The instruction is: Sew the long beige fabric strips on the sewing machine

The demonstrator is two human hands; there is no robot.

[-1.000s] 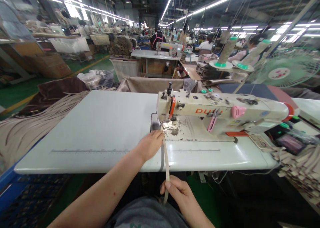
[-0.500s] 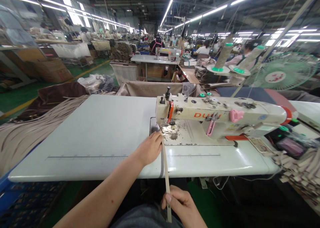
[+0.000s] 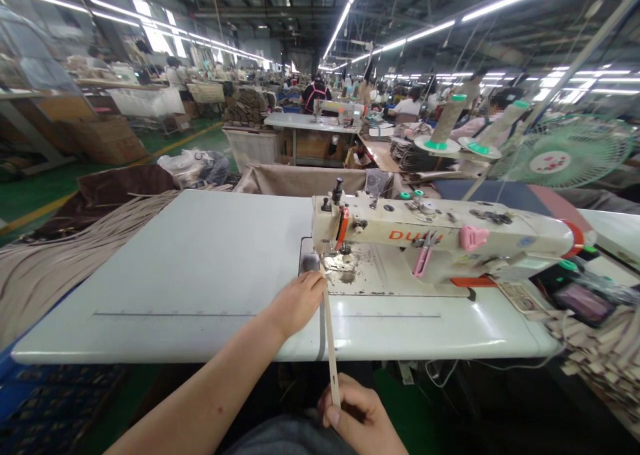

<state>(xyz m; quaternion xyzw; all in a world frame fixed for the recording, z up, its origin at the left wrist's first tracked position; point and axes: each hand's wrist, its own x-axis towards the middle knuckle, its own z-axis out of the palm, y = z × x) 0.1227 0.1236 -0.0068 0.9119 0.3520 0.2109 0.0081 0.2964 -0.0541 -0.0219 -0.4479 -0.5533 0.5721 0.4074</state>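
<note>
from my distant seat, i judged the step in hand to be guiding a narrow beige strip [image 3: 329,335] at the needle end of the sewing machine [image 3: 400,223]. the strip ran straight from there toward the wearer, across the near edge of the bench [image 3: 200,262], to the right hand [image 3: 357,408]. that hand was below the edge, thumb and fingers closed on the strip's tail. the left hand [image 3: 297,302] was over the bench, just in front of the needle end, fingers together at the strip; whether they pinched or only pressed it, i could not tell.

the next move, to my mind, called for keeping the strip straight and lightly tensioned. half a second earlier, a length had hung below the right thumb; now the grip was at the very end, a small dark mark showing above it, while the left hand had kept its place.
</note>
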